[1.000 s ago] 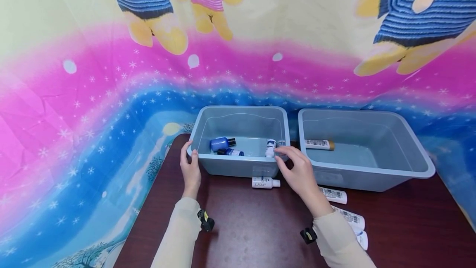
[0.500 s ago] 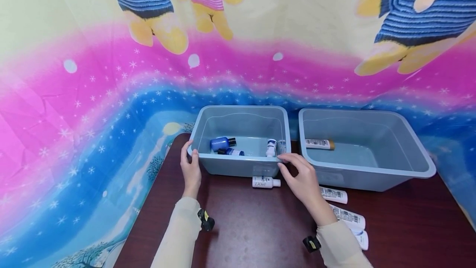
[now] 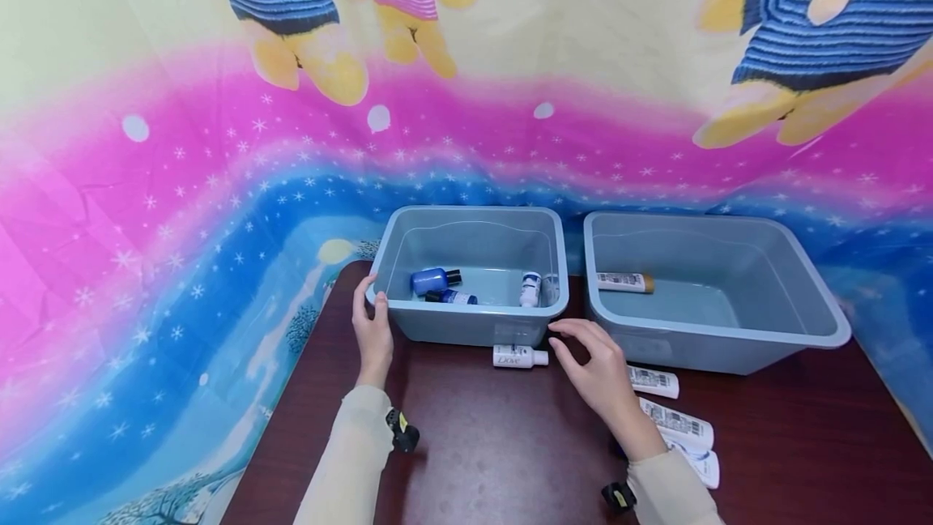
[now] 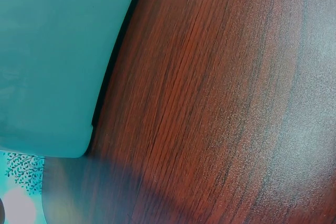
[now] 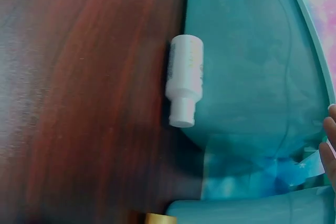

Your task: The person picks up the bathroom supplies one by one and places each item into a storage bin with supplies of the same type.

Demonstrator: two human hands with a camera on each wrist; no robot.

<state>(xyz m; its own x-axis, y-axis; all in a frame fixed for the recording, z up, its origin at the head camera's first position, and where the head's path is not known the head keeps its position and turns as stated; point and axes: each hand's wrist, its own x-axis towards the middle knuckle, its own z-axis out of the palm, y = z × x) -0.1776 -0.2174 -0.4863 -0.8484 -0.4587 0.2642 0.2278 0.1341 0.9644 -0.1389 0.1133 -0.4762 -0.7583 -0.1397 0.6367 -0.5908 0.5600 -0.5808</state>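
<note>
My left hand (image 3: 373,339) holds the front left corner of the left grey-blue plastic bin (image 3: 466,326), thumb on the front side. Inside that bin lie a blue bottle (image 3: 428,280), a darker blue bottle (image 3: 457,298) and a small white bottle (image 3: 530,290). Just off its front right corner hovers my right hand (image 3: 601,367), fingers loosely bent around nothing. A white Dove bottle (image 3: 514,356) lies on its side against the bin's front, cap toward the right hand. The right wrist view shows this white bottle (image 5: 185,72) beside the bin wall, with fingertips (image 5: 329,135) at the edge.
To the right stands a second bin (image 3: 729,347) holding a white tube with a gold cap (image 3: 623,282). White bottles (image 3: 676,426) lie in front of it on the dark wooden table (image 3: 496,444). A printed cloth (image 3: 219,209) hangs behind both bins.
My right hand has left the left bin's front rim near the small white bottle and drawn back, down and to the right. The left hand stays at its corner.
</note>
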